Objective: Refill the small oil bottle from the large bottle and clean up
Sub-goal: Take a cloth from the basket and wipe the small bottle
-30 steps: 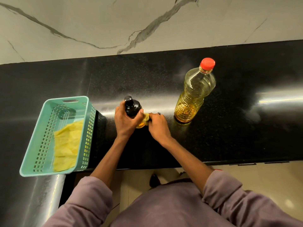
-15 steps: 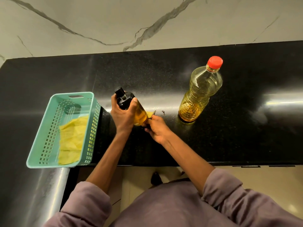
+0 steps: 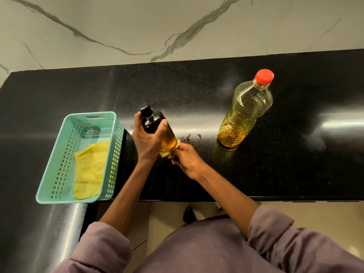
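My left hand (image 3: 146, 141) grips the small oil bottle (image 3: 169, 139) around its black top, tilted with the cap up-left and the oil-filled base down-right, lifted off the counter. My right hand (image 3: 185, 159) pinches a small yellow cloth (image 3: 164, 154) against the bottle's base; most of that cloth is hidden. The large oil bottle (image 3: 244, 113), red-capped and upright, stands to the right on the black counter (image 3: 197, 91), apart from both hands.
A teal plastic basket (image 3: 59, 170) holding a folded yellow cloth (image 3: 88, 170) sits at the left, overhanging the counter's front edge. A few small dark specks (image 3: 192, 135) lie on the counter between the two bottles. A marble wall runs behind.
The small bottle has gone from standing upright on the counter to tilted and lifted in my left hand. My right hand has stayed at its base with the cloth.
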`<state>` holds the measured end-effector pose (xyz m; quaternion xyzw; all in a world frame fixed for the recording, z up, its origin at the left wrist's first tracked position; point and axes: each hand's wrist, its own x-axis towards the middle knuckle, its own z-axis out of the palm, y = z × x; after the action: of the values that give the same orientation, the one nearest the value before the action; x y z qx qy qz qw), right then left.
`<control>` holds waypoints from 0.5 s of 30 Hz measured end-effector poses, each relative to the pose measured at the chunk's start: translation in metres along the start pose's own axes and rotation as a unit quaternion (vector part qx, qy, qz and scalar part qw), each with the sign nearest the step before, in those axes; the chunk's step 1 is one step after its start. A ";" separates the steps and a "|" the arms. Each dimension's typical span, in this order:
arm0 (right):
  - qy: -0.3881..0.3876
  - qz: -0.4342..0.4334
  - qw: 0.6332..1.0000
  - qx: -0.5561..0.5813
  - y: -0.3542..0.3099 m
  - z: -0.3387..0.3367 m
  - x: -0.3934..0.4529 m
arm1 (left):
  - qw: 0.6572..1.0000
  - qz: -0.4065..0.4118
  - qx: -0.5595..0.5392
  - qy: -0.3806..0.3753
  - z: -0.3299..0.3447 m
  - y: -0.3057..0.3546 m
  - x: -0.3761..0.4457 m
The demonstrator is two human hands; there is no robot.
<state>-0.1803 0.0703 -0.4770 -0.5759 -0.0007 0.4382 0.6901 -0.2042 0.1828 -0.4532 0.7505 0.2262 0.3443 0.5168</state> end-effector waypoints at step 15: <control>0.070 -0.064 0.995 -0.026 0.015 -0.066 -0.053 | 0.993 -0.009 0.111 -0.043 0.007 -0.040 0.044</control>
<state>-0.1888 -0.0146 -0.4845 -0.6222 -0.0003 0.3516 0.6995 -0.1695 0.2234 -0.4794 0.8151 0.2478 0.2798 0.4427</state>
